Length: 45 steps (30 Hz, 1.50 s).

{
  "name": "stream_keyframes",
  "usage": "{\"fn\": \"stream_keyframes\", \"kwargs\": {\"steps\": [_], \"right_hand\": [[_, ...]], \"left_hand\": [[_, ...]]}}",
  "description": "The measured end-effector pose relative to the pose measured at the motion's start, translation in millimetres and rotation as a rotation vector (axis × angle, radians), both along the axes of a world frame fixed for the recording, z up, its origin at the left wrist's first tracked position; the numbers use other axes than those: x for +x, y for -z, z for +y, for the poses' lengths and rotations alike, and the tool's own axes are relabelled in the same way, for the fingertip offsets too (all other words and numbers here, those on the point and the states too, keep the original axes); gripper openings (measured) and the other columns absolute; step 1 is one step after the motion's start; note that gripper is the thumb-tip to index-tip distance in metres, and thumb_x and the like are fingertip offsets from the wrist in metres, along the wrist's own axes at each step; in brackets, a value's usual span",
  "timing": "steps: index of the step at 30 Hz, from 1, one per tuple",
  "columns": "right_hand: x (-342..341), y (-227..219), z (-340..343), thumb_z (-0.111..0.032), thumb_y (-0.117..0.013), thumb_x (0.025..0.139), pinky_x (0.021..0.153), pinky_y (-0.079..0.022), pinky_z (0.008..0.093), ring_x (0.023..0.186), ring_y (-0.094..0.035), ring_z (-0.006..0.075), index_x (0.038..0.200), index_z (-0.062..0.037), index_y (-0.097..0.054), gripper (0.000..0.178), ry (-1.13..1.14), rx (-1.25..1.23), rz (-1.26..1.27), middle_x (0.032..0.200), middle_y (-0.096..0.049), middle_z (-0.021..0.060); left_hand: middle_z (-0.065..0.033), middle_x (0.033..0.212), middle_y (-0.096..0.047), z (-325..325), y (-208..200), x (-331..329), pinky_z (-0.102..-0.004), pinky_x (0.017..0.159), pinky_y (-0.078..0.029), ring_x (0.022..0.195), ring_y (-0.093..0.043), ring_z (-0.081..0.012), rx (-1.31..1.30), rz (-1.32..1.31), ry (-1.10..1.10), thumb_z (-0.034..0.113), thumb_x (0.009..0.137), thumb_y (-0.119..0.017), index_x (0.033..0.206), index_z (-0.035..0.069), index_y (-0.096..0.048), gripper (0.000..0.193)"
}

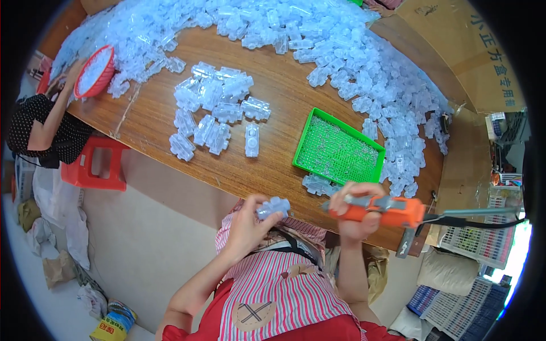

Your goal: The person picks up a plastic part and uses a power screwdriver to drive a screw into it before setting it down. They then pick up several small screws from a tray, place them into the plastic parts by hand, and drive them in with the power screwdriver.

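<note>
In my left hand (245, 227), fingers wrapped round it, is a clear plastic housing (274, 208) with a lobed outline, just off the table's front edge. My right hand (354, 215) grips an orange electric screwdriver (395, 210), its tip pointing left toward the housing but apart from it. Beyond the right hand lies a green tray (303, 137) of small metal screws (340, 142). Loose clear housings (320, 184) lie against the tray's near side. Farther left on the table is a small group of similar housings (211, 92), with one housing (252, 140) slightly apart.
A large heap of clear parts (364, 57) curves along the table's far and right sides. At the left, another person (48, 128) has a hand by a red basket (108, 77). A red stool (96, 165) stands below. Cardboard (455, 45) walls the right; a cable (478, 223) trails from the screwdriver.
</note>
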State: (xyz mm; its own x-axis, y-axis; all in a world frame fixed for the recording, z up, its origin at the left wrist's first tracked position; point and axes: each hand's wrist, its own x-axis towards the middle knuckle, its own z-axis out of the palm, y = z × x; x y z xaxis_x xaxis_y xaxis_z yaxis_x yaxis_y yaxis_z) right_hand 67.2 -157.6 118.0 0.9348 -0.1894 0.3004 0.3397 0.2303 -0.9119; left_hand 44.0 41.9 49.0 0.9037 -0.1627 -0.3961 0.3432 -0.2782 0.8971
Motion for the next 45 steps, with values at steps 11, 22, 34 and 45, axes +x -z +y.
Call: {"fn": "stream_keyframes", "kwargs": {"steps": [11, 22, 34, 45], "right_hand": [[-6.9, 7.0, -34.5, -0.051, -0.061, 0.085, 0.050, -0.046, 0.0298, 0.052, -0.050, 0.0132, 0.097, -0.0005, -0.048, 0.054, 0.272, -0.009, -0.010, 0.062, -0.051, 0.0040], [-5.2, 11.8, -44.8, -0.041, -0.065, 0.085, 0.052, -0.045, 0.0274, 0.057, -0.053, 0.0139, 0.100, 0.0007, -0.050, 0.046, 0.301, 0.038, -0.017, 0.066, -0.054, 0.0047], [-4.7, 11.6, -44.5, -0.039, -0.067, 0.085, 0.054, -0.045, 0.0262, 0.060, -0.054, 0.0121, 0.100, 0.0005, -0.052, 0.044, 0.267, 0.041, -0.016, 0.066, -0.055, 0.0030], [-15.2, 12.2, -46.9, -0.041, -0.067, 0.084, 0.055, -0.046, 0.0261, 0.060, -0.054, 0.0121, 0.100, 0.0005, -0.052, 0.047, 0.303, 0.033, 0.017, 0.067, -0.055, 0.0030]], "left_hand": [[-0.0239, 0.103, -0.061, 12.4, -5.9, 82.6, -0.0417, 0.083, -0.047, 0.097, -0.061, -0.0369, 0.244, -0.140, 0.207, 0.026, 0.083, -0.067, 0.132, 0.002, -0.040, 0.060], [-0.0190, 0.104, -0.057, -0.3, -16.1, 75.7, -0.0418, 0.078, -0.049, 0.090, -0.061, -0.0357, 0.329, -0.324, 0.343, 0.027, 0.085, -0.065, 0.112, 0.005, -0.058, 0.036], [-0.0077, 0.108, -0.056, -81.1, -20.3, 64.8, -0.0398, 0.084, -0.044, 0.099, -0.050, -0.0276, 0.466, -1.040, 0.568, 0.020, 0.073, -0.072, 0.105, 0.009, -0.063, 0.034], [-0.0065, 0.108, -0.054, -86.5, -7.5, 52.9, -0.0390, 0.089, -0.039, 0.104, -0.048, -0.0268, 0.637, -0.991, 0.661, 0.021, 0.066, -0.076, 0.115, 0.007, -0.051, 0.057]]}}
